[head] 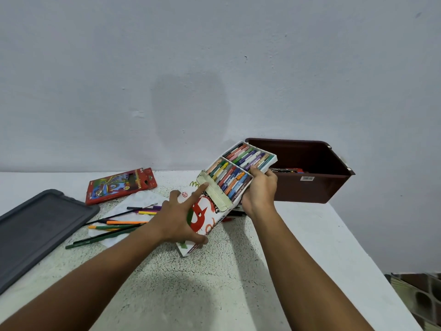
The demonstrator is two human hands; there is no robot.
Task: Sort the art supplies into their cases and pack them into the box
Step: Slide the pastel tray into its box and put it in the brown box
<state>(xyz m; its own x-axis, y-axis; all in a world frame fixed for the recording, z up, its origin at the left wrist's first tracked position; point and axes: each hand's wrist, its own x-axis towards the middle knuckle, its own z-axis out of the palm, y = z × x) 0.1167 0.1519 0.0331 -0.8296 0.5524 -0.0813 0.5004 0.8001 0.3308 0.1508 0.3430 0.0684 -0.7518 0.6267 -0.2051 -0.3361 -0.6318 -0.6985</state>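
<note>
Cardboard pastel case (238, 174) is tipped up at 1 o'clock of centre, tray of oil pastels facing the camera — right hand (259, 192) grips its near right edge, thumb curled over the rim, likely to keep the sticks from sliding while the lid gets folded over. Left hand (180, 217) lies spread on the printed lid flap (202, 218), fingers straight, index tip touching the tuck flap at the hinge — pressing, not gripping. Brown box (310, 173) sits just behind at 2 o'clock, open, a few items already inside. Unsorted: loose coloured pencils (114, 229) on a paper sheet at 9 o'clock, red pencil case (120, 186) at 10, grey box lid (35, 229) far left on the table (202, 283). Path from case to box looks clear; a pen lies under the case.
</note>
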